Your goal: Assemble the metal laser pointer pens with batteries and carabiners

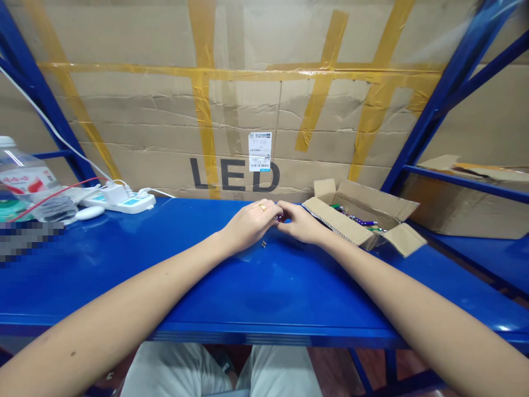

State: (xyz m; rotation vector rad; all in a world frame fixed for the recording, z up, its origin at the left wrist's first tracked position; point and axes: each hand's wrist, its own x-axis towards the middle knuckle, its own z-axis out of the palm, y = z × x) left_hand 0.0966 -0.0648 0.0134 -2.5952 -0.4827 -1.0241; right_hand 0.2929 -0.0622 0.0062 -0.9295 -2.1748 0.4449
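My left hand [253,222], with a gold ring on one finger, meets my right hand [301,222] above the middle of the blue table. Between their fingertips is a small, shiny purplish piece [279,217], mostly hidden by the fingers, so its kind cannot be told. Both hands are closed in a pinch on it. Just below the left fingers, a tiny silvery coil-like metal part [264,243] lies on the blue surface. To the right of my right hand stands an open cardboard box [361,207] holding several thin pen-like items [363,221], purple, green and silver.
A white power strip [124,203] with plugs and cables lies at the back left, beside a clear plastic bottle [31,182]. A large taped carton [231,110] marked LED rises behind the blue table [215,298]. Blue metal posts flank both sides; another carton [467,204] sits far right.
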